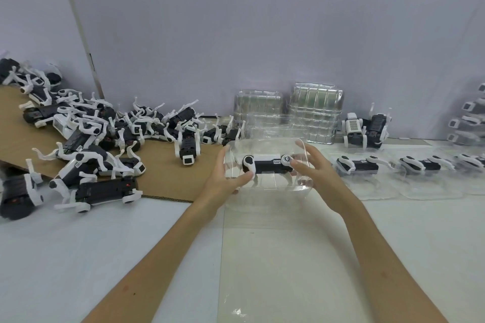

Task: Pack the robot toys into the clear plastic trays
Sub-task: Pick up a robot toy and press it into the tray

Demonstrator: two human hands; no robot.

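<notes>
A black-and-white robot dog toy (267,164) lies on its side inside a clear plastic tray (265,145) held just above the table's centre. My left hand (225,174) grips the tray's left end, thumb on top near the toy's hip joint. My right hand (312,165) holds the right end, thumb pressing by the toy's round white joint. Several more robot toys (86,136) lie heaped at the left. Packed trays with toys (359,165) line up to the right.
Two stacks of empty clear trays (315,113) stand against the back wall. A brown cardboard sheet (162,178) lies under the toy heap. Two loose robot toys (367,128) stand at the back right, more packed ones (469,120) at the far right edge.
</notes>
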